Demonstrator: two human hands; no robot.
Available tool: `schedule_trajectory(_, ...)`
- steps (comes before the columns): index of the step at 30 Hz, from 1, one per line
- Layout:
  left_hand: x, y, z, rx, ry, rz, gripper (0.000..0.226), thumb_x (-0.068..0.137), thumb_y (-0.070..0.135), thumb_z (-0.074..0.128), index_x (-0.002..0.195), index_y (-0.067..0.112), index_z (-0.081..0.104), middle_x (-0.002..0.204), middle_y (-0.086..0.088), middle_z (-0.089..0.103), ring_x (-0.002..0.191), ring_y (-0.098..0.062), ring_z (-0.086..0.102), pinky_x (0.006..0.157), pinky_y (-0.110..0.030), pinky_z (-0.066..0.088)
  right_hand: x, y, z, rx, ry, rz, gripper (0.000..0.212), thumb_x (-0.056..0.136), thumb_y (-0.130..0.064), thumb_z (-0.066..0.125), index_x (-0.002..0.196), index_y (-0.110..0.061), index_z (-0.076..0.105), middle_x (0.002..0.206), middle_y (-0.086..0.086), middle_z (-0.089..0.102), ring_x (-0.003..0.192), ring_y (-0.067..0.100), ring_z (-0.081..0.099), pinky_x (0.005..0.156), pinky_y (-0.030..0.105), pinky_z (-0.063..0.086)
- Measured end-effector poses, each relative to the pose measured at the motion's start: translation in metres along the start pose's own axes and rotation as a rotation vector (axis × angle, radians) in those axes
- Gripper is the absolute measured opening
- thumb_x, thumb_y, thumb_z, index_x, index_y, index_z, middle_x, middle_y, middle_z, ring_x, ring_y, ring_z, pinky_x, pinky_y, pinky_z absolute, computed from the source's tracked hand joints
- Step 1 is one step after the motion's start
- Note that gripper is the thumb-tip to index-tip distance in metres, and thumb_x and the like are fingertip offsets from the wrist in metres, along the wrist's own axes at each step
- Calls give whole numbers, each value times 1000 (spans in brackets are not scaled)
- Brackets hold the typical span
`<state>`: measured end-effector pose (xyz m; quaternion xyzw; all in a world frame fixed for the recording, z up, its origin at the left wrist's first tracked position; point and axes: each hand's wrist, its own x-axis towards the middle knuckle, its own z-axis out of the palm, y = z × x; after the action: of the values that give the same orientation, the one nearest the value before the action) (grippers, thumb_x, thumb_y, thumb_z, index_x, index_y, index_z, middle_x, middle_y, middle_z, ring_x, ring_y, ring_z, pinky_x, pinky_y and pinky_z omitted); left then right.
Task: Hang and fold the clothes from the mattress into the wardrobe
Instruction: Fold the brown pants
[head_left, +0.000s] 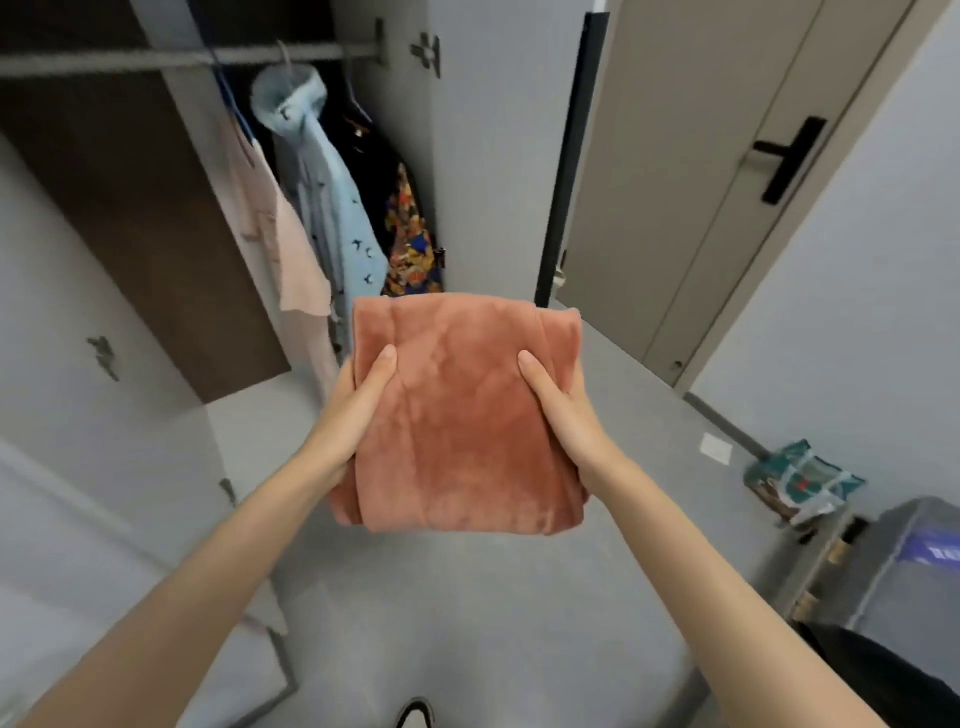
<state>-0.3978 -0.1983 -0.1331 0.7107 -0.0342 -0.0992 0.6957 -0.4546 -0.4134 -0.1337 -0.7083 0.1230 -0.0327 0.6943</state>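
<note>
Both left grip (358, 410) and right grip (563, 410) clasp garment (462, 421) (folded, pink); wardrobe (156, 218) holds shirts (332, 218).

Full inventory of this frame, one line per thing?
folded garment: 1, rust pink, centre
rail: 1, grey, top
pink shirt: 1, pale pink, on rail
blue shirt: 1, light blue, beside pink shirt
patterned garment: 1, dark with orange, rightmost on rail
door: 1, beige, right
bag: 1, teal, floor, right
case: 1, grey, lower right
shoe: 1, black-white, bottom edge
left hand: 1, grips garment's left edge
right hand: 1, grips garment's right edge
</note>
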Motion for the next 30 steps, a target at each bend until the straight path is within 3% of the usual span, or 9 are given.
schedule_trajectory(2,10,18,-21,-32,42,52,36,91,53,53,125,42,50,113,18,67,100,0,65,75,-16,53,22,-25,18,-13,-59,-25,72,83,-64,59,143,-47,22,138,-19,46,114,-3,51,83,17,41)
schedule_trajectory(6,42,63,-59,-102,89,153,48,92,50,54,136,33,45,124,7,64,111,-12,64,95,-35,50,68,-81,53,-16,-156,-88,79,83,-63,59,148,-43,17,138,-14,47,118,6,53,98,30,44)
schedule_trajectory(9,73,102,-82,-131,110,229,42,94,47,53,134,34,46,120,7,66,108,-11,65,92,-34,52,105,-126,77,-17,-208,-158,79,83,-63,59,148,-43,18,139,-12,47,122,11,52,106,37,42)
schedule_trajectory(12,109,143,-101,-117,162,295,48,94,49,52,138,34,42,123,7,64,108,-11,65,91,-33,52,147,-170,98,-17,-231,-222,78,84,-61,59,148,-43,18,137,-13,47,120,10,53,101,34,44)
schedule_trajectory(17,171,216,-130,-104,165,408,45,96,43,50,136,25,46,123,1,65,108,-12,65,91,-30,52,214,-242,129,-7,-212,-311,76,84,-60,60,147,-41,22,128,-17,50,106,-2,54,74,16,43)
schedule_trajectory(23,232,287,-164,-105,171,492,43,96,45,50,135,29,47,119,3,67,103,-12,68,79,-25,54,283,-318,162,23,-253,-370,77,82,-62,62,145,-39,26,117,-20,52,99,-2,56,68,18,45)
schedule_trajectory(26,258,316,-183,-92,208,498,45,94,47,52,133,27,50,119,-1,67,101,-15,69,74,-24,55,313,-350,182,55,-316,-373,68,82,-59,65,138,-37,35,113,-17,56,93,1,61,57,16,50)
schedule_trajectory(28,273,331,-197,-98,247,502,46,92,50,54,132,28,50,118,-1,67,101,-16,68,74,-25,55,333,-369,197,76,-356,-372,70,80,-58,68,139,-36,36,117,-11,59,97,7,63,59,20,52)
schedule_trajectory(30,287,345,-211,-81,294,532,42,92,50,54,128,31,51,115,1,68,99,-14,69,74,-27,55,355,-384,212,104,-400,-375,76,78,-58,70,141,-35,34,123,-6,59,103,13,63,72,29,54)
